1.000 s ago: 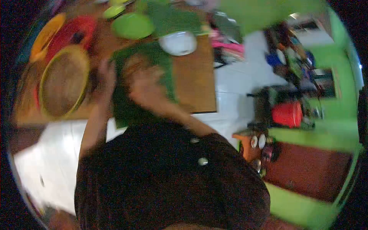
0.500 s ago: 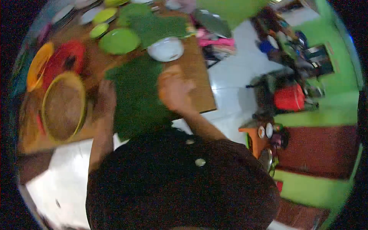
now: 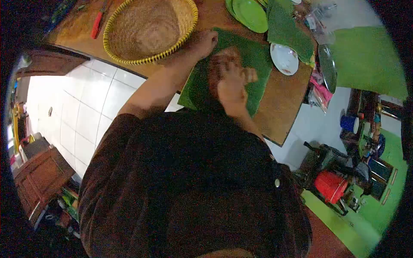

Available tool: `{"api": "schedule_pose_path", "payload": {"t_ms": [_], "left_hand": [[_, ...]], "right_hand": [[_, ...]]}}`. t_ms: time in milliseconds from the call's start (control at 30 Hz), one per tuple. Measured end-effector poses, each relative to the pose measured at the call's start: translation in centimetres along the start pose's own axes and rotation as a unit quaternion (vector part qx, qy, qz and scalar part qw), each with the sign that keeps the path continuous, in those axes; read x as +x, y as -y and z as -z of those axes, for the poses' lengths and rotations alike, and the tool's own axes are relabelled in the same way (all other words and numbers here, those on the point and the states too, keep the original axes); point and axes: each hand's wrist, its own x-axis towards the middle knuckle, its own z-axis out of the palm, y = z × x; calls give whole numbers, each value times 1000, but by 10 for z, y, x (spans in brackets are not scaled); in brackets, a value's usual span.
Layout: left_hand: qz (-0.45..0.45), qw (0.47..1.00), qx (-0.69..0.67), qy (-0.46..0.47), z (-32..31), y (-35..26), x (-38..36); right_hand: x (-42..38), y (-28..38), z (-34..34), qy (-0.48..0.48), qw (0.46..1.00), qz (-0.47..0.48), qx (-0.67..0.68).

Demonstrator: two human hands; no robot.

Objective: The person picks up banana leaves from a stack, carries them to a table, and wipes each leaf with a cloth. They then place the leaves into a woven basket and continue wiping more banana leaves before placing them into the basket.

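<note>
A large green leaf [image 3: 259, 58] lies on the wooden table [image 3: 279, 103] before me. My left hand [image 3: 207, 43] rests at the leaf's upper left edge, its fingers curled in; whether it holds anything is hidden. Over the middle of the leaf, my right hand [image 3: 231, 84] has its fingers spread, blurred by motion, on or just above a brownish-orange item [image 3: 226, 56] that I cannot make out clearly. A white plate [image 3: 284, 59] with small bits on it is to the right of the leaf.
A woven basket [image 3: 150, 30] with a yellow rim stands left of the leaf, beside a red-handled tool [image 3: 97, 25]. Green plates [image 3: 249, 15] and another leaf [image 3: 289, 32] are at the back. The table's corner is at right, a red container [image 3: 330, 186] beyond it.
The view has turned, so the basket and table appear higher and farther right. My left hand has curled its fingers. My right hand now shows spread fingers over the leaf.
</note>
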Motion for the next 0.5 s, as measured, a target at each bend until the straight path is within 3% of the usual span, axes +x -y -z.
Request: {"api": "schedule_pose_path", "payload": {"t_ms": [67,100,200,300,367,400,467,500], "left_hand": [[-17,999,-7,-29,-4,5,2],[-6,1000,-20,2,-7,9,4],[7,999,-33,22,-10,11,8],[14,999,-30,23,-10,7,9],[22,999,-24,30,1,-2,11],[17,999,-22,22,5,-7,11],[15,1000,-19,19,3,-6,5],[29,998,-53,19,-8,4,7]], "right_hand": [[-15,-19,24,23,995,-79,-55],[-23,-24,46,13,991,-126,-45],[-54,-74,36,-87,972,-215,38],[-71,-116,24,-103,972,-194,-78],[-61,-124,22,-249,954,-163,-21],[-53,-127,17,-249,956,-156,-18],[-20,-85,50,-221,968,-35,116],[0,-51,73,-43,995,-79,47]]}}
